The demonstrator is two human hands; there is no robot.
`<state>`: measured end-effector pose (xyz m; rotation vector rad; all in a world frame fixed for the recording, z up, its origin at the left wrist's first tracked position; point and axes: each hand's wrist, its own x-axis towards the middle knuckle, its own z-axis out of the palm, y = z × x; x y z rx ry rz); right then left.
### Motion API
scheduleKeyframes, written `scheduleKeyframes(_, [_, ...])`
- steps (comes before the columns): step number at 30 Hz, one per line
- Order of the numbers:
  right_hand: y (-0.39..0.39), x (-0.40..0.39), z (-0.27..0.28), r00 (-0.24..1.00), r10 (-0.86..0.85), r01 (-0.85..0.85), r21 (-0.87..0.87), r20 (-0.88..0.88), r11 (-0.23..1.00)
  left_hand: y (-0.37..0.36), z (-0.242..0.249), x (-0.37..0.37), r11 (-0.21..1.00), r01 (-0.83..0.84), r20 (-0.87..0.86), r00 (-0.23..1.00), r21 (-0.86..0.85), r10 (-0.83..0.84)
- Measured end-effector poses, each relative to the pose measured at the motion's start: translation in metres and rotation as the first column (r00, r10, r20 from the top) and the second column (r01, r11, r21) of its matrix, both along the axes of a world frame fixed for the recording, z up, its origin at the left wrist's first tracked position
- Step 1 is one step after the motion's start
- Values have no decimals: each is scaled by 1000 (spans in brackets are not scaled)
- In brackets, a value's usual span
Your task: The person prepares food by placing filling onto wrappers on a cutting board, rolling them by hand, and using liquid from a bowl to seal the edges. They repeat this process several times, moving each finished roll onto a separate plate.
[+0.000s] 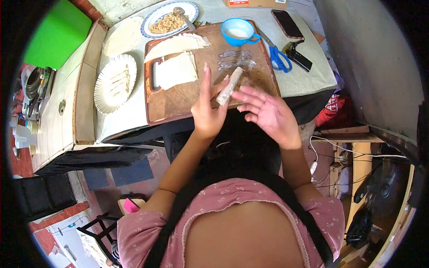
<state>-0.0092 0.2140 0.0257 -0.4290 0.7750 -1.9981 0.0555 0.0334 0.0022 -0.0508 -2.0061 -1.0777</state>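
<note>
A pale rolled spring roll (230,85) is held above the near edge of the wooden cutting board (210,96). My left hand (209,107) grips it from the left side, with one finger pointing up. Beside its right side, my right hand (270,111) has its fingers spread, the tips at or very near the roll. White paste is smeared on the board (263,76) beyond the hands. Square wrappers (178,71) lie stacked at the board's left, below a folded, curved wrapper sheet (176,45). A blue cup (238,41) with white liquid stands at the board's far right.
A fluted paper plate (102,91) with several pale rolls sits left of the board. Behind are a blue-rimmed plate (145,27) of crumbly filling, a spoon (183,17) and a round wrapper (121,38). Blue-handled scissors (280,60), a black device (299,57) and a phone (287,23) lie right.
</note>
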Motion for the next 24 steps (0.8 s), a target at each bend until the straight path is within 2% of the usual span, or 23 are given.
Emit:
scheduleKeyframes(1, [-3, 2, 1, 959, -153, 180, 94, -238, 979, 1, 0, 0, 1000, 3, 10, 1000, 18, -3])
scheduleKeyframes(2, [-8, 6, 2, 840, -266, 370, 140, -473, 919, 3, 0, -1, 999, 9, 24, 1000, 54, -10])
scheduleKeyframes(3, [-14, 9, 3, 655, -327, 550, 134, -681, 824, 5, 1, -1, 996, 13, 37, 999, 89, -17])
scheduleKeyframes(5, [-17, 15, 3, 268, -248, 657, -12, -931, 754, 6, 1, 0, 993, 14, 51, 998, 116, -20])
scheduleKeyframes(7, [-22, 24, 5, -36, 2, 693, -24, -999, 721, 6, 2, 0, 995, 8, 51, 999, 102, -13])
scheduleKeyframes(8, [-27, 28, -5, 4, -32, 681, -21, -999, 732, 5, 2, 0, 998, -9, 46, 999, 64, 6])
scheduleKeyframes(10, [-27, 31, -11, -130, 40, 652, -55, -991, 757, 3, 3, 0, 999, -43, 34, 998, -13, 44])
scheduleKeyframes(11, [-24, 28, -15, -207, 73, 626, -75, -976, 777, 4, 5, 1, 999, -37, 42, 998, 1, 37])
scheduleKeyframes(13, [-26, 16, -19, -99, -97, 692, -138, -990, 708, 6, 9, 3, 999, -26, 59, 998, 31, 24])
scheduleKeyframes(14, [-25, 12, -20, -64, -104, 707, -119, -993, 697, 6, 8, 3, 999, -17, 63, 998, 44, 14])
scheduleKeyframes(17, [-26, 21, -25, -187, -44, 594, -148, -981, 790, 4, 3, 3, 998, 13, 69, 997, 69, -17])
scheduleKeyframes(18, [-24, 19, -24, -281, -22, 556, -182, -959, 811, 3, 3, 3, 997, 24, 65, 997, 68, -28])
scheduleKeyframes(21, [-22, 0, -26, -102, -166, 687, -190, -981, 702, 4, 1, 3, 992, 61, 30, 997, 108, -65])
scheduleKeyframes(22, [-16, -8, -20, -69, -207, 688, -197, -976, 699, 5, 1, 3, 989, 76, 12, 997, 128, -78])
scheduleKeyframes(24, [-16, -11, -19, -126, -179, 722, -213, -976, 658, 8, 2, 2, 970, 108, -24, 994, 215, -106])
